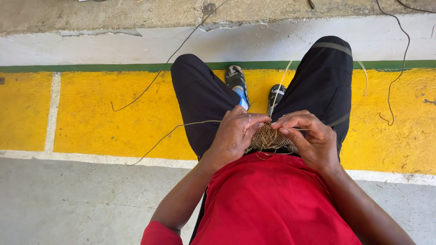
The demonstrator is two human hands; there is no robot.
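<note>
Woven fibre piece point(267, 137) sits over the lap — left hand point(236, 134) and right hand point(308, 138) each pinching its edge.

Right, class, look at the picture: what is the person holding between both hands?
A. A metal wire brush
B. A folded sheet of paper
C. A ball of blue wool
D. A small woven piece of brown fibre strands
D: the left hand and right hand pinch a small woven piece of brown strands between them, with long loose strands trailing off it over the yellow floor.
</note>
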